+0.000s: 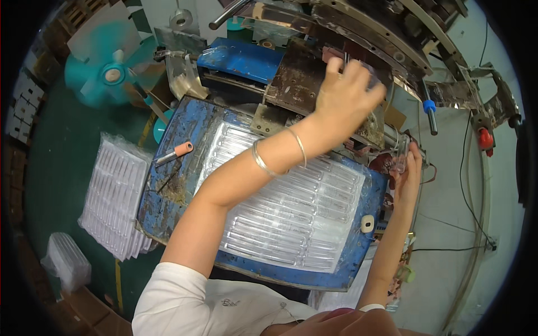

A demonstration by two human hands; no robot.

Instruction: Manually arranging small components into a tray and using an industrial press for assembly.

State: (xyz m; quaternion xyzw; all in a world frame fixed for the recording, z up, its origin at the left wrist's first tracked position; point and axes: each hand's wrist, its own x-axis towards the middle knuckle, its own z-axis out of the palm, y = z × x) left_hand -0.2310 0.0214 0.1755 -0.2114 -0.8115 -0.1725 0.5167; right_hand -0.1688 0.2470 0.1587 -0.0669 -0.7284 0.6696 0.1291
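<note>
Your left hand is arching over the dark metal plate, beyond the far edge of the blue table; its fingers are bending partway, but you are covering their tips, so I cannot tell whether they are gripping anything. Your right hand, just off the table's far right corner, is closing thumb and fingers around a clear plastic piece. That piece is probably feeling light, stiff and slippery (thin plastic like this may crack under a hard pinch), so its long sides are offering the safest hold. Nearer you, rows of clear pieces are lying across the table's middle. An orange-ended tool is lying near the left edge, and a small white object is sitting by the right edge. Your left forearm is hiding part of the rows and the far edge, while transparency is blurring the held piece's outline.
</note>
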